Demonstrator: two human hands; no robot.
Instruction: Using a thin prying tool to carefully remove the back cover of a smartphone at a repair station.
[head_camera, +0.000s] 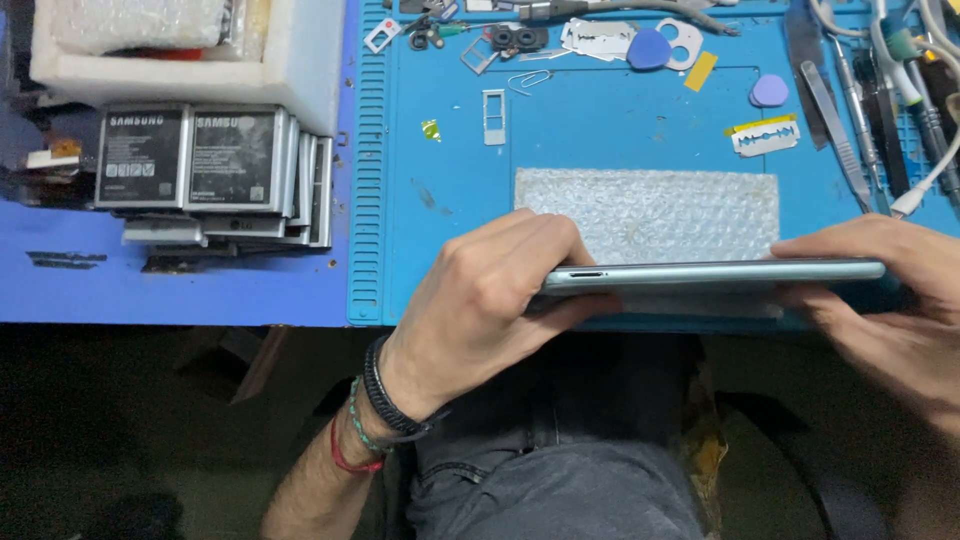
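A slim grey-green phone is held edge-on, flat and level, just above the near edge of the blue work mat. My left hand grips its left end, fingers curled over the top, next to a slot in the side. My right hand clamps the right end between thumb and fingers. A small sheet of bubble wrap lies on the mat right behind the phone.
Several flat phone batteries are stacked at the left beside a white foam box. A SIM tray, razor blades, plastic picks, tweezers and cables lie on the mat's far and right sides.
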